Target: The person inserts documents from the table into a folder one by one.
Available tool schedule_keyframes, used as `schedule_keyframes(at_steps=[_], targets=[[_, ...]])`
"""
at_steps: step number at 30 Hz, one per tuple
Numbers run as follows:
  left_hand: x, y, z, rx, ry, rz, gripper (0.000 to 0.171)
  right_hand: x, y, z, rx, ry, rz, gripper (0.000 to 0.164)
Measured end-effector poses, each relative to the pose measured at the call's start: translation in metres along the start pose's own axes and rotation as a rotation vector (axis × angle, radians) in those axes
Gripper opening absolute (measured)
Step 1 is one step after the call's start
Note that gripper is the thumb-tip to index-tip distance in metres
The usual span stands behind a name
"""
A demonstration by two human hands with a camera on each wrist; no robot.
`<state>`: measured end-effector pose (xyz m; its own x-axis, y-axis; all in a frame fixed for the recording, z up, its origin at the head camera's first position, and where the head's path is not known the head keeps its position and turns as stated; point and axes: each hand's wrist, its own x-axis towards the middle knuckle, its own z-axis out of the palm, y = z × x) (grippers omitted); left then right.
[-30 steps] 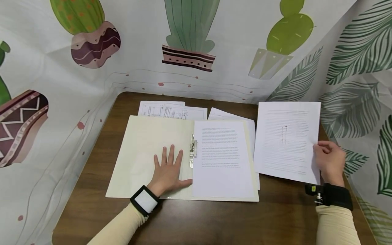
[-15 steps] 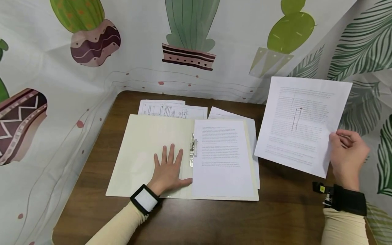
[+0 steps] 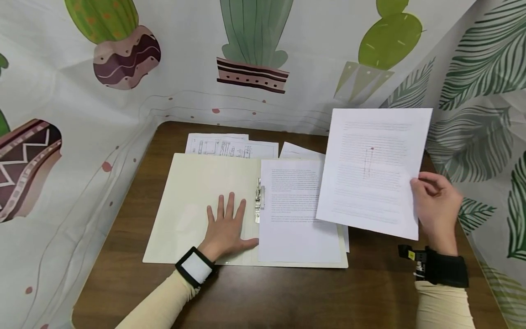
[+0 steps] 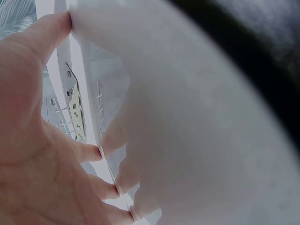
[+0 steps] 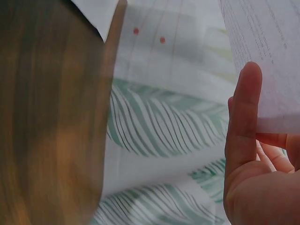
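An open cream file folder (image 3: pixel 197 183) lies on the table, a metal clip (image 3: pixel 258 201) along its spine. My left hand (image 3: pixel 225 233) rests on the folder's left cover with fingers spread, thumb tip at the edge of a printed page (image 3: pixel 296 242) that lies on the right side. My right hand (image 3: pixel 437 208) pinches the right edge of a printed sheet (image 3: pixel 370 192) and holds it raised, tilted, partly over the folder's right side. In the right wrist view the thumb (image 5: pixel 246 112) lies along that sheet. The left wrist view shows the metal clip (image 4: pixel 76 110) past my thumb.
Sheets with line drawings (image 3: pixel 234 145) stick out behind the folder at the left. Another white sheet (image 3: pixel 297 151) shows behind its right side. The brown wooden table (image 3: pixel 279 297) meets a fabric backdrop (image 3: pixel 185 59) printed with cacti and leaves.
My right hand has lifted the printed sheet off the right side of the table, swung it right, then brought it back left over the folder's edge. My left hand has stayed in place.
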<state>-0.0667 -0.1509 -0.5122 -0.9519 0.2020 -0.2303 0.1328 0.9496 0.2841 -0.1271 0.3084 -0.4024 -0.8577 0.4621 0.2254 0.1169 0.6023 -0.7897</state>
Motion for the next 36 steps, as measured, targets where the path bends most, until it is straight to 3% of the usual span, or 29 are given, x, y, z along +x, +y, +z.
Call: schedule_keyframes(at_steps=[7, 13, 20, 26, 36], targets=[[0.0, 0.001, -0.001, -0.005, 0.023, 0.005, 0.118, -0.02, -0.007, 0.025, 0.047, -0.131, 0.02, 0.029], [-0.001, 0.002, -0.001, -0.004, 0.024, 0.005, 0.118, -0.039, -0.01, 0.045, 0.037, -0.23, -0.022, 0.029], [0.0, 0.001, -0.001, 0.01, 0.014, 0.0, 0.12, -0.056, -0.006, 0.065, 0.014, -0.293, -0.056, 0.029], [0.001, 0.001, 0.001, 0.015, 0.016, 0.019, 0.12, -0.068, -0.003, 0.077, -0.009, -0.343, -0.037, 0.029], [-0.002, 0.002, -0.003, 0.013, 0.018, 0.006, 0.119, -0.086, -0.003, 0.101, 0.041, -0.387, -0.003, 0.027]])
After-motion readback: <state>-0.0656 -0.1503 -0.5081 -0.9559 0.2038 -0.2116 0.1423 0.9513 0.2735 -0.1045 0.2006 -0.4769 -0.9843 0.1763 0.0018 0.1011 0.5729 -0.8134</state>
